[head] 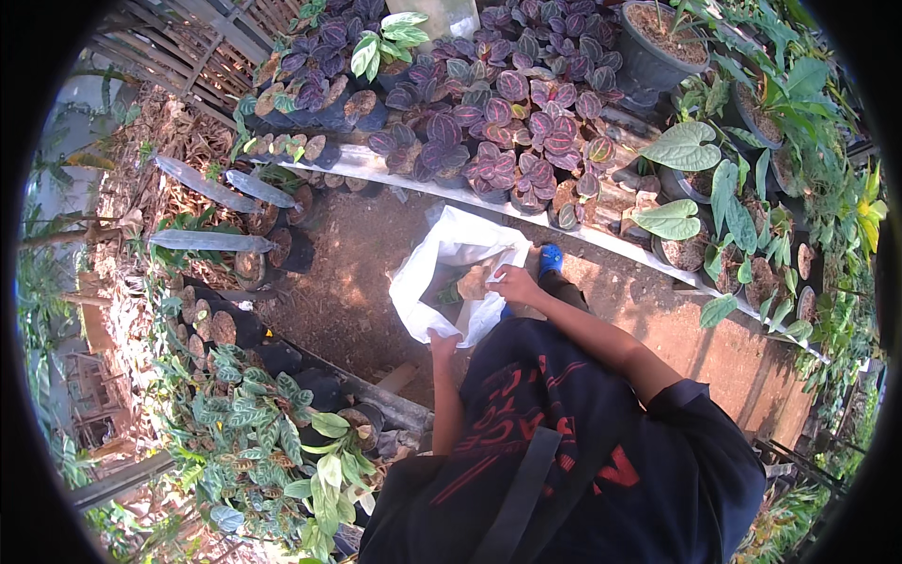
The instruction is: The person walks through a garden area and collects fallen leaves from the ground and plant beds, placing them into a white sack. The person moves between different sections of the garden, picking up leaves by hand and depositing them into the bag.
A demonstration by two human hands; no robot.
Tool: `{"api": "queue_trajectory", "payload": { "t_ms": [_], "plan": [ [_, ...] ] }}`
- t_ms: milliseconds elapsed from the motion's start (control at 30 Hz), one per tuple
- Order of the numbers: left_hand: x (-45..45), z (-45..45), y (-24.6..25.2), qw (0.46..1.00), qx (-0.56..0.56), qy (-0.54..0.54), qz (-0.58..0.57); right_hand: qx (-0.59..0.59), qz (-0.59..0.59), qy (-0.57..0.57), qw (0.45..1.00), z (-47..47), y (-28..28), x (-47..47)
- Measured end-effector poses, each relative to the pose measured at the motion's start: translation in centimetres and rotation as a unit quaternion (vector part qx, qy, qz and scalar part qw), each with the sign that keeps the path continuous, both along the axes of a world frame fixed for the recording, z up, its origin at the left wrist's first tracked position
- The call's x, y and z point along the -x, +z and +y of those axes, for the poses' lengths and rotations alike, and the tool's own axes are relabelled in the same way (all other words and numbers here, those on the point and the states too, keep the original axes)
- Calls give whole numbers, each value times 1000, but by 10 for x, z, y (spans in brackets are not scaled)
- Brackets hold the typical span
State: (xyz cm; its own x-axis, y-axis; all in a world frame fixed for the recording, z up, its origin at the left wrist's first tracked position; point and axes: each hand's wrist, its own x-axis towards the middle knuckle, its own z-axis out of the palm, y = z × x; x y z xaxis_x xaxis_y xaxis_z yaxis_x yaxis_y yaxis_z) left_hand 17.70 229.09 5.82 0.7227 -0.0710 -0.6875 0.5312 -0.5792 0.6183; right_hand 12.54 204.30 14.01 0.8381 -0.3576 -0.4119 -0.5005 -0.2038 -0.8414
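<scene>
A white plastic sack (pixel 416 282) hangs before me with its mouth spread wide. My left hand (pixel 445 344) grips its near rim, thumb over the edge. On the rim's right side, my right hand (pixel 513 285) pinches the plastic between thumb and fingers. Inside the sack lies a pale brown object (pixel 473 283), perhaps a dry leaf or paper, close to my right fingertips. Some green leaves (pixel 449 291) show deeper in the sack; its bottom is partly in shadow.
Purple-leaved potted plants (pixel 493 127) fill a raised bed with a pale edge (pixel 451 189) ahead. Green potted plants (pixel 254 409) stand at the left. Wrapped long bundles (pixel 211 240) lie by small pots. Bare soil (pixel 345 282) forms the path. A blue clog (pixel 550 259) shows beside the sack.
</scene>
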Motion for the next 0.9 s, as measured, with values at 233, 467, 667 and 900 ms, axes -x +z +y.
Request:
{"api": "queue_trajectory", "payload": {
  "t_ms": [233,467,667,900],
  "plan": [
    [0,24,-29,998,8,17,65,213,94,143,962,-51,-49,69],
    [-12,-10,-20,995,6,-10,97,84,251,-38,964,-106,-60,170],
    [-27,-56,-8,990,0,-31,134,135,223,-235,936,-156,-113,187],
    [-26,-90,18,978,-142,-67,136,296,266,-309,864,-281,-162,151]
  ]
}}
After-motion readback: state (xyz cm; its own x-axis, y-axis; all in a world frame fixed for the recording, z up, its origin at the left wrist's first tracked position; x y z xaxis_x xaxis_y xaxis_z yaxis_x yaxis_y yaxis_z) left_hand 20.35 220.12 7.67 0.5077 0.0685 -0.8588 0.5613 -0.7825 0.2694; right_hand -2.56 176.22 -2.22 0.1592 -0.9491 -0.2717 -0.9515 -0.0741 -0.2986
